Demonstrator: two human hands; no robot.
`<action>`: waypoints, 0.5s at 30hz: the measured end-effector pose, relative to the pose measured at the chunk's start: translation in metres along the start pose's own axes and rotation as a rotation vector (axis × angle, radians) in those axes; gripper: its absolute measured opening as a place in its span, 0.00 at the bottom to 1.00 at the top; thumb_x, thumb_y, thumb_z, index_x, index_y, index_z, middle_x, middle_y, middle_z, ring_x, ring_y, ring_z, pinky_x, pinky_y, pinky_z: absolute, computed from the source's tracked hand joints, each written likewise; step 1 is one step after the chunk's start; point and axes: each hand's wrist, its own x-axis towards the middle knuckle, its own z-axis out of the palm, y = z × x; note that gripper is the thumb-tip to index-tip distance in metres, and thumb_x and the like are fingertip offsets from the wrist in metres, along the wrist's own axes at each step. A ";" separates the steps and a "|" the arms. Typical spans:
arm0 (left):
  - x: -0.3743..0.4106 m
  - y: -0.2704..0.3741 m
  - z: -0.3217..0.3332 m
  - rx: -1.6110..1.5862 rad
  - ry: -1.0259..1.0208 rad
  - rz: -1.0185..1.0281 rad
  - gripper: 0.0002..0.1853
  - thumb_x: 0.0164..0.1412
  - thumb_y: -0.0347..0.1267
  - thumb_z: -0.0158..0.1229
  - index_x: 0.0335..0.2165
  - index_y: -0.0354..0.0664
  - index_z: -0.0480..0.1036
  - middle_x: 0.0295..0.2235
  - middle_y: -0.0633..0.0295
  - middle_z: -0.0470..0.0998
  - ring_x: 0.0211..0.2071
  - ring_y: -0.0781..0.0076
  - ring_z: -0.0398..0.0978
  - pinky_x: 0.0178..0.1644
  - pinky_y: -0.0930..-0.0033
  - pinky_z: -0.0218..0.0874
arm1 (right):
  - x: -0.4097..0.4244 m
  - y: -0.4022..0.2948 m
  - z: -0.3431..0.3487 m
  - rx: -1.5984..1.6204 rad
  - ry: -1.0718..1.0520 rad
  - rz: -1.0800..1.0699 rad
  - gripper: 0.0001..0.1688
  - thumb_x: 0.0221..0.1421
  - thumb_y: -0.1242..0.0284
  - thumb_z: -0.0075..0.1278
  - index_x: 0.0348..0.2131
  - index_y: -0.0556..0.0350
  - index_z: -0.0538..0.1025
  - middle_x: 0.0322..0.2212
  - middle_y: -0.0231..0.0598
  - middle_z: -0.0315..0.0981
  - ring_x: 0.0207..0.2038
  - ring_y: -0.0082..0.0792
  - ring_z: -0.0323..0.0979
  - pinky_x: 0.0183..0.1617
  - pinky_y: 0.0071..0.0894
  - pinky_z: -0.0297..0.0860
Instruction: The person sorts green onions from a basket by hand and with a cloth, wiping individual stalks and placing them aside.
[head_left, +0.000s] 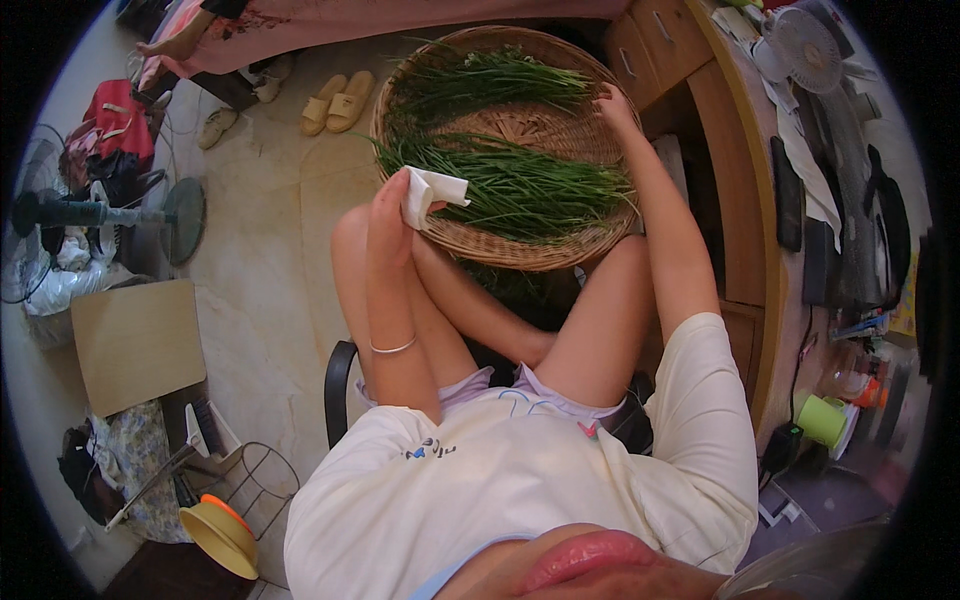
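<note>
A round, shallow wicker basket rests at my knees. Two heaps of long green leaves, which look like garlic chives, lie in it: a farther bundle and a nearer, larger bundle. My left hand holds a folded white tissue over the basket's near left side, just above the nearer leaves. My right hand is at the basket's right inner side, close to the pale stem ends of the farther bundle. Whether its fingers pinch a stem is too small to make out.
A wooden desk with drawers stands close on the right, carrying a small white fan and a green cup. Yellow slippers lie on the floor beyond. Leftward are a standing fan, a wooden board and a dustpan. Another person's foot shows at the top left.
</note>
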 end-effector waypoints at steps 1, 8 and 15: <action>0.001 -0.001 0.001 -0.015 0.001 -0.004 0.15 0.60 0.37 0.44 0.35 0.35 0.67 0.33 0.56 0.72 0.36 0.65 0.72 0.38 0.62 0.68 | -0.001 0.007 -0.010 -0.018 -0.015 -0.038 0.25 0.55 0.76 0.41 0.53 0.54 0.60 0.43 0.41 0.66 0.42 0.33 0.67 0.41 0.28 0.66; 0.000 -0.001 -0.001 -0.289 -0.014 -0.029 0.17 0.62 0.36 0.40 0.41 0.33 0.65 0.40 0.56 0.70 0.45 0.61 0.68 0.50 0.57 0.62 | -0.081 0.032 -0.038 -0.555 -0.337 -0.423 0.15 0.53 0.70 0.46 0.40 0.60 0.71 0.35 0.43 0.70 0.36 0.37 0.69 0.38 0.36 0.66; -0.005 0.002 0.011 -0.323 -0.064 0.034 0.15 0.62 0.34 0.41 0.40 0.32 0.66 0.40 0.57 0.71 0.45 0.64 0.67 0.52 0.56 0.60 | -0.120 0.054 -0.050 -0.653 -0.234 -0.511 0.11 0.50 0.73 0.48 0.34 0.62 0.72 0.31 0.44 0.69 0.35 0.40 0.68 0.39 0.35 0.65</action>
